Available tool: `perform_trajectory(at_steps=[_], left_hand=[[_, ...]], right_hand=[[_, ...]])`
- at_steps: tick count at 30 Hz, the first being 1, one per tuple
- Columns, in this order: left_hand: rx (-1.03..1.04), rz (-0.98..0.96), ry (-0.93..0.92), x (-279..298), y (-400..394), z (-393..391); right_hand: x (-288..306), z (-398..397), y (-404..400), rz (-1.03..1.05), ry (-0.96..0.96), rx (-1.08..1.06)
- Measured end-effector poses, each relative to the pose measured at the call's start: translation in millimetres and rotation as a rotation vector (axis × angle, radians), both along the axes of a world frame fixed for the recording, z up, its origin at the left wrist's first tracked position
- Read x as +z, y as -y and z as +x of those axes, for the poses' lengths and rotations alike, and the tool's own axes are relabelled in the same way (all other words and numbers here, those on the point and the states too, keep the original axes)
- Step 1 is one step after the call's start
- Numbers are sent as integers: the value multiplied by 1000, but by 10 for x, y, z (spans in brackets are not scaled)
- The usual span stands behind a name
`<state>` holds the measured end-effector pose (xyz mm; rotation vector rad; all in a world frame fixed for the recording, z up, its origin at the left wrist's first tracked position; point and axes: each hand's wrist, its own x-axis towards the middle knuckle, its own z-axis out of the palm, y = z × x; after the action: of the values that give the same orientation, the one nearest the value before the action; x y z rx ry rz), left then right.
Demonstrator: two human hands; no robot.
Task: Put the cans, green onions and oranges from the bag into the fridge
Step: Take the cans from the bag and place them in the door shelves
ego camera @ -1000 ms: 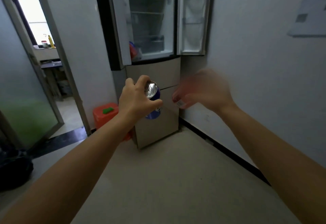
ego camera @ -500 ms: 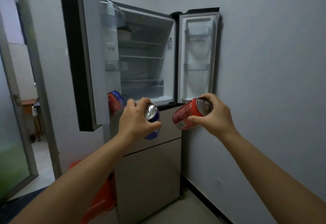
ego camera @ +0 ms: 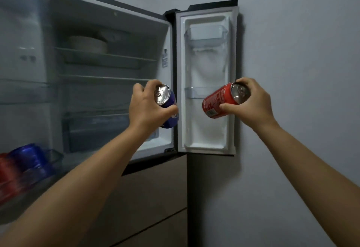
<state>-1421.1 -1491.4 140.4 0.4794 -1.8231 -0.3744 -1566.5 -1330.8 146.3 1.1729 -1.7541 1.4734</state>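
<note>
head view: a person holds two cans up before an open fridge (ego camera: 109, 32). the blue can (ego camera: 168, 108) in the left hand (ego camera: 148, 108) is tilted, its silver top facing up and toward the camera, its long axis running down and away to the right. the red can (ego camera: 220, 103) in the right hand (ego camera: 251, 104) lies nearer level, its top pointing right toward the palm and its base toward the left. both forearms reach forward and upward. the left fingers curl over the blue can's far side, thumb below; the right thumb presses the red can's near side, fingers wrapped over the rim. the red can hangs before the open right door (ego camera: 206, 130). blurred red and blue cans sit in the left door's bin (ego camera: 56, 157).
</note>
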Motion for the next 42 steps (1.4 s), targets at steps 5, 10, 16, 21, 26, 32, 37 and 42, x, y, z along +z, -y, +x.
perform_trajectory(at_steps=[5, 10, 16, 21, 26, 32, 37, 42], left_hand=[[-46, -103, -86, 382, 579, -1033], [-153, -207, -165, 797, 1106, -1857], [-254, -199, -99, 1047, 1609, -2640], [-366, -124, -69, 1127, 1801, -2976], [-509, 76, 1, 1170, 1817, -3154], [-410, 162, 250, 1175, 1914, -3346], [-268, 41, 437, 1226, 1920, -3319], [-30, -260, 591, 1147, 1923, -3315]], right_hand=[[337, -943, 649, -138, -22, -56], [551, -1595, 1201, -202, -116, -137], [876, -2053, 1658, -73, -182, -215], [1015, -2298, 1794, 75, -91, -170], [1135, -2470, 1894, 174, 94, -78], [1155, -2545, 2021, 330, 176, -38], [1099, -2585, 2181, 446, -5, -348], [986, -2604, 2278, 483, -19, -429]])
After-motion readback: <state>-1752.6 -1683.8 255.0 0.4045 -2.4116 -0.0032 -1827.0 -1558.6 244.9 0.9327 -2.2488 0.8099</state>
